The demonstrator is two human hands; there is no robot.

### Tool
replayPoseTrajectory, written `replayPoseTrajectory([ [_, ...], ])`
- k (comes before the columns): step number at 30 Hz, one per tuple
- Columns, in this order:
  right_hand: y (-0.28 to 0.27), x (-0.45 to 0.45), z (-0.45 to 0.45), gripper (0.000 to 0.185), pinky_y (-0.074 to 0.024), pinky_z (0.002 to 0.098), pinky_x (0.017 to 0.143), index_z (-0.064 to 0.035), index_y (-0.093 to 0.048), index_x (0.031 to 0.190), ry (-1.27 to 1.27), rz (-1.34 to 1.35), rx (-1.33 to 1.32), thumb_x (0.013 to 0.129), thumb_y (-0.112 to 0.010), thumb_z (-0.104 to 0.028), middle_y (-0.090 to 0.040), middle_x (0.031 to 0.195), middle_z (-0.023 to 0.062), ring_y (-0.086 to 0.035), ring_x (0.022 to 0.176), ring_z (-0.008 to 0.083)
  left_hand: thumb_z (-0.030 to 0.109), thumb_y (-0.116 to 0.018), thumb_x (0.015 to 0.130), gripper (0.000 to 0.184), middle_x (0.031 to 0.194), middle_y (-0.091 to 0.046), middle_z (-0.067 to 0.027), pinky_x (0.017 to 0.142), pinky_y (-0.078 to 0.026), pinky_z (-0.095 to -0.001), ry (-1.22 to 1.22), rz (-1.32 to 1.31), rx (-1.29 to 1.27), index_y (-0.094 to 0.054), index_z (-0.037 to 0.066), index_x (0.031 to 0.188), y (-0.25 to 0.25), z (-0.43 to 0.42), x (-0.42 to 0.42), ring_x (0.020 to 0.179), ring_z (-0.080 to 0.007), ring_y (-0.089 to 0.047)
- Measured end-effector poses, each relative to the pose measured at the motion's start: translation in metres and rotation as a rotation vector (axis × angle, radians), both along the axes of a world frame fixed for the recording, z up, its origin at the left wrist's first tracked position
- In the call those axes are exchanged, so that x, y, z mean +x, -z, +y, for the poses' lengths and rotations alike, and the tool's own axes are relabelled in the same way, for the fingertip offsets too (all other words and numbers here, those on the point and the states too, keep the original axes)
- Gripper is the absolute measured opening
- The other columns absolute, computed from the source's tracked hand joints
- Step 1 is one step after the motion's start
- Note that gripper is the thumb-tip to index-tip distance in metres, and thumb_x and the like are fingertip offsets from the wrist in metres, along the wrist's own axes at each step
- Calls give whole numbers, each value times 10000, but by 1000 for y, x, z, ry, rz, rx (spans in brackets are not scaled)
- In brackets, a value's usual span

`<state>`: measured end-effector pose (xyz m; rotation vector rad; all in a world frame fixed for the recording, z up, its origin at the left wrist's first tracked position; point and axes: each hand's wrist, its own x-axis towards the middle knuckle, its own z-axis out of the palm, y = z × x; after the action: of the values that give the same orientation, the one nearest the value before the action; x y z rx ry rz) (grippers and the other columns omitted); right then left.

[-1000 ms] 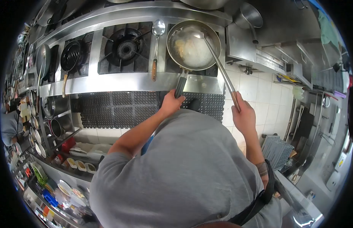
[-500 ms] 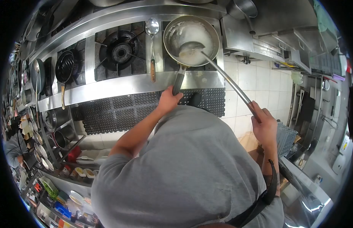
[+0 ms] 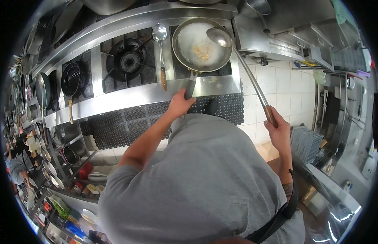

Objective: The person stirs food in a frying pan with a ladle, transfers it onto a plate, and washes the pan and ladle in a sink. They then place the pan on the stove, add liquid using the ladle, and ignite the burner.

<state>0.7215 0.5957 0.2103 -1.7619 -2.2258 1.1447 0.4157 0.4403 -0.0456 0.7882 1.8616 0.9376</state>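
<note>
On the right-hand burner sits a frying pan with foamy white liquid in it and a yellowish-brown patch near the middle. My left hand is closed round the pan's dark handle. My right hand grips the wooden end of a long ladle. The ladle's bowl is turned with its rounded underside up, over the right side of the pan; whether it touches the liquid I cannot tell.
Left of the pan, a large spoon with a wooden handle lies on the stove top. A bare burner and a black ridged pan are further left. A grey rack stands at right. Another person is at far left.
The ladle's bowl has risen from the liquid and turned over, moving to the pan's right side. The yellowish patch now shows. My left hand keeps its hold on the handle.
</note>
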Motion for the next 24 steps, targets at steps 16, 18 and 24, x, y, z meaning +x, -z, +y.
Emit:
replayPoseTrajectory([
  [16,7,-9,0,536,-514,346,753,-49,-575,1373,-223,-137,167,852,-681,-121,-685,982,192,-658,801,262,293,-728,831,502,897,-689,-269,792,-530,-467,-42,-59,-41,-565,-43,1167,-20,1,2,853,-410,-692],
  [18,15,-5,-1,552,-518,331,738,-41,-560,1380,-144,-72,104,845,-690,-80,-694,948,144,-650,778,219,298,-729,830,513,912,-689,-274,804,-527,-469,-35,-92,-104,-569,-42,1180,-24,2,1,881,-412,-690],
  [24,74,66,-17,572,-517,281,738,-23,-546,1376,21,144,-163,821,-682,19,-688,946,54,-619,778,123,313,-724,832,536,986,-682,-284,843,-514,-474,-37,4,-74,-564,-49,1193,-13,0,2,970,-440,-668],
])
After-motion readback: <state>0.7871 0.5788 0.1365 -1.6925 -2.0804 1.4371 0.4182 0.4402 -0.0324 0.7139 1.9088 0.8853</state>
